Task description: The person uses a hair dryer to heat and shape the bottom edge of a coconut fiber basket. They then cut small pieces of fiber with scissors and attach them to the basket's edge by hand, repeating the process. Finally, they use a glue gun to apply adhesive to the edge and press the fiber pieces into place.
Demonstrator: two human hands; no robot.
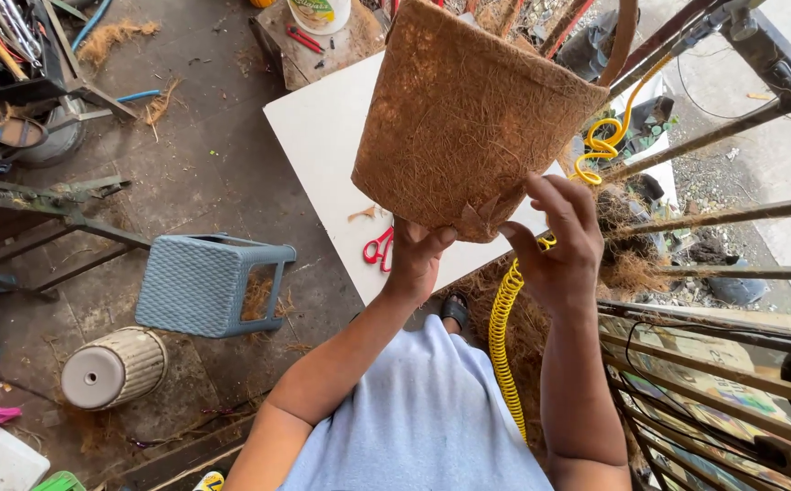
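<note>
While held up over the white table: coir fibre pot (464,118), a brown tapered shell of matted coconut fibre, tilted with its narrow base toward the person and its wide mouth pointing away.

Left hand: the left hand (416,256) is under the pot's base, fingers curled up against the fibre and gripping its lower edge.

Right hand: the right hand (561,241) is at the base's right side, fingers half spread and bent, the fingertips (541,189) pressing on the pot's wall beside a small folded flap of fibre.

White table: the white table (323,136) lies directly beneath the pot, its bare top running away to the upper left.

Scissors: red-handled scissors (379,248) lie on the table's near edge, just left of the left hand and below the pot.

Hose: a yellow coiled hose (503,318) runs from behind the pot's right side down past the right forearm.

Stool: a blue woven-pattern plastic stool (203,284) stands on the concrete floor, left of the table.

Overturned pot: a pale ribbed pot (114,366) lies on its side below and left of the stool, well apart from the table.

Railing: a metal railing (732,218) with loose fibre clinging to it runs along the table's right.
</note>
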